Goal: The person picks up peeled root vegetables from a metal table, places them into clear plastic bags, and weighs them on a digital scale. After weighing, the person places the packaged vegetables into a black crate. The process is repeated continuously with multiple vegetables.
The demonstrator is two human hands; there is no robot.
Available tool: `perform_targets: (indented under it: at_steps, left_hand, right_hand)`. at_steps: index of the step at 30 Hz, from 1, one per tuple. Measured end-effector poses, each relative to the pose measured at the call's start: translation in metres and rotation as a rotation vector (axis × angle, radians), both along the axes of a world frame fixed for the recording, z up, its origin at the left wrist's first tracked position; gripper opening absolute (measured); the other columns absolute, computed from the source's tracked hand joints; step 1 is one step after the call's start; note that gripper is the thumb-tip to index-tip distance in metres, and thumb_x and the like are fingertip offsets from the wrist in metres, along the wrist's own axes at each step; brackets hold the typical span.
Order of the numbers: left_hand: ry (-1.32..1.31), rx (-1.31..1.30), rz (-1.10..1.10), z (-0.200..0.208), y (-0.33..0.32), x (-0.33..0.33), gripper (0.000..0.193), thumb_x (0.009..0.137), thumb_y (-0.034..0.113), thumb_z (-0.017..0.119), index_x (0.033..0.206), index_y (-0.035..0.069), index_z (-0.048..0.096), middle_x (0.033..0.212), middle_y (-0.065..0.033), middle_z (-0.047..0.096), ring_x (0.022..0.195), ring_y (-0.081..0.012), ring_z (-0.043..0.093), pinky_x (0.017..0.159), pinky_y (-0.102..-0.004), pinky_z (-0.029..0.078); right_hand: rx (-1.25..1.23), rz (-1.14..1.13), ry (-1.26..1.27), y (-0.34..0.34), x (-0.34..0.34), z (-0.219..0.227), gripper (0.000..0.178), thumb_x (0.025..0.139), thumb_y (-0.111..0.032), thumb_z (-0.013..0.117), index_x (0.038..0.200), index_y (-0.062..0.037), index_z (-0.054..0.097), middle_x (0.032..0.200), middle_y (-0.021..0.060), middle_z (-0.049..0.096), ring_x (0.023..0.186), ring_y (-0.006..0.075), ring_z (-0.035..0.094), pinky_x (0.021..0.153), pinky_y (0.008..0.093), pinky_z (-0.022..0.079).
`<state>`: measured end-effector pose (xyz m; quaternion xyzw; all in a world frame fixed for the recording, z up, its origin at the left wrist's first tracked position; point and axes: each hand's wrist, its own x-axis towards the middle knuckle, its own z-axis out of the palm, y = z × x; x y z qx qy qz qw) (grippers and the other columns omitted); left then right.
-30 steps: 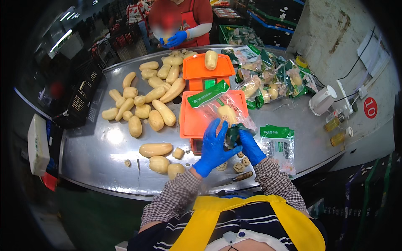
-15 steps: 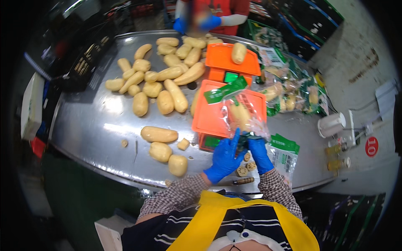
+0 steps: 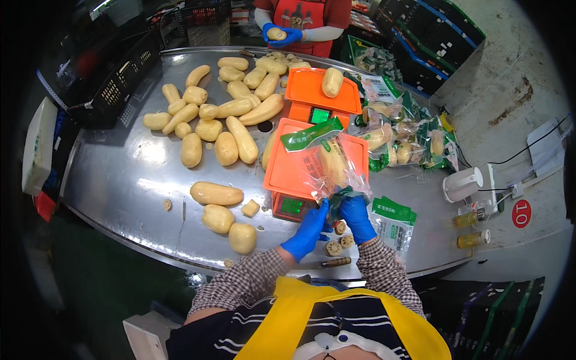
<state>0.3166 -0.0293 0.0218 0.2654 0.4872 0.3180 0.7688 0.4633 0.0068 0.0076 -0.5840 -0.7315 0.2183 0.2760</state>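
Gripping the dark-green end of a clear, green-banded plastic bag (image 3: 314, 161), a blue-gloved left hand (image 3: 308, 233) and blue-gloved right hand (image 3: 357, 219) meet beside the flat orange pan (image 3: 281, 167) bearing it; a snug, even pinch should keep its pale, oblong root (image 3: 333, 167) settled.

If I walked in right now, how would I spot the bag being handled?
Start at the big steel table and find the nearer of its two orange scales. On that scale lies a clear bag with a green band, its near end between the left hand and right hand. Unlike the bags to its right, it alone rests on a scale.
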Motion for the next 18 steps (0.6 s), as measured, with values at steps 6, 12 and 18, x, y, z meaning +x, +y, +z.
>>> perform_targets:
  at_steps: [6,12,18]
  left_hand:
    - [-0.219,0.218,0.035,-0.003,-0.006,0.011,0.029,0.091,0.033,0.043,0.084,0.007,0.055,0.063,-0.0005,0.051,0.053,-0.009,0.05,0.049,-0.0219,0.041]
    - [-0.022,0.319,-0.044,-0.02,-0.009,0.001,0.026,0.09,0.027,0.048,0.076,0.006,0.054,0.059,0.0005,0.048,0.049,-0.0069,0.044,0.045,-0.0215,0.036]
    - [0.167,0.435,-0.083,-0.008,-0.002,-0.039,0.035,0.087,0.034,0.051,0.074,0.003,0.06,0.06,-0.0037,0.054,0.051,-0.0094,0.049,0.049,-0.0236,0.039]
  right_hand:
    - [-0.042,-0.021,0.342,0.009,0.017,-0.044,0.023,0.088,-0.016,0.044,0.107,-0.0034,0.047,0.092,0.0068,0.053,0.08,0.0166,0.053,0.069,0.0274,0.045]
    - [-0.089,-0.044,0.453,0.022,0.01,-0.045,0.025,0.087,-0.014,0.045,0.109,-0.0032,0.046,0.093,0.0068,0.054,0.081,0.016,0.053,0.069,0.0269,0.045]
    - [-0.16,-0.053,0.606,0.024,0.011,-0.048,0.027,0.087,-0.012,0.046,0.112,-0.003,0.045,0.095,0.0067,0.054,0.082,0.0153,0.053,0.069,0.0264,0.045]
